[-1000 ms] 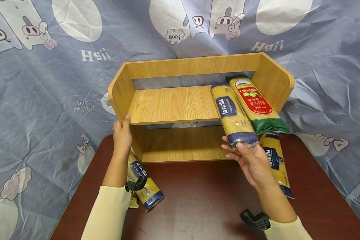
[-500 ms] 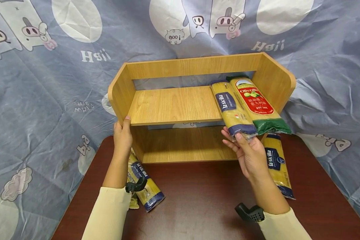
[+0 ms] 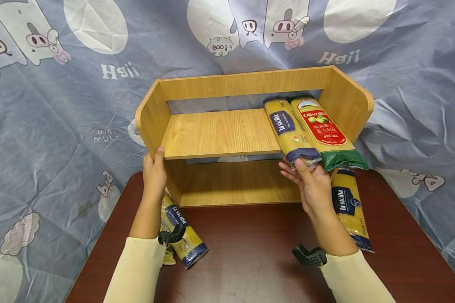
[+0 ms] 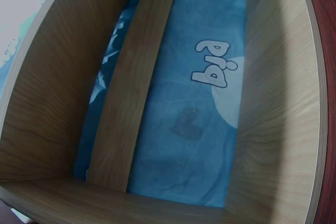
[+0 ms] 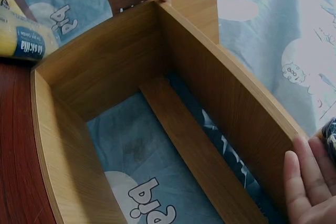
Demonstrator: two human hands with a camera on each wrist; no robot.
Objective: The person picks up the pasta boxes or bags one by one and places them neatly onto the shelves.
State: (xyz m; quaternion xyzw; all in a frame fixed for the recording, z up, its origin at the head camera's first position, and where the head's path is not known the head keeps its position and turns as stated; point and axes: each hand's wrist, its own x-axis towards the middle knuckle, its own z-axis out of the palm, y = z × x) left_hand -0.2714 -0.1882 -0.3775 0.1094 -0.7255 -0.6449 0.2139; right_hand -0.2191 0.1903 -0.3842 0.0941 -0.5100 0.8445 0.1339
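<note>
In the head view, my left hand (image 3: pixel 154 173) grips the left side of a two-tier wooden shelf (image 3: pixel 212 134), its thumb at the upper board's front edge. My right hand (image 3: pixel 314 187) pinches the near end of a yellow and blue la sicilia spaghetti pack (image 3: pixel 282 121), thumb on top. That pack lies on the upper board with its near end past the front edge. Against its right side rests an Olivoilà spaghetti pack (image 3: pixel 322 126) with a red label and green ends. The right wrist view catches only a sliver of the held pack, beside the fingers (image 5: pixel 310 174).
On the dark red table (image 3: pixel 242 252), another la sicilia pack (image 3: pixel 350 210) lies right of the shelf. To the left, a further la sicilia pack (image 3: pixel 183 229) lies partly behind my left forearm, over another yellow pack (image 3: pixel 169 256). A patterned cloth (image 3: pixel 60 147) hangs behind.
My right hand has pushed the la sicilia pack farther back and slightly left on the upper board, beside the Olivoilà pack. The left hand has stayed on the shelf side.
</note>
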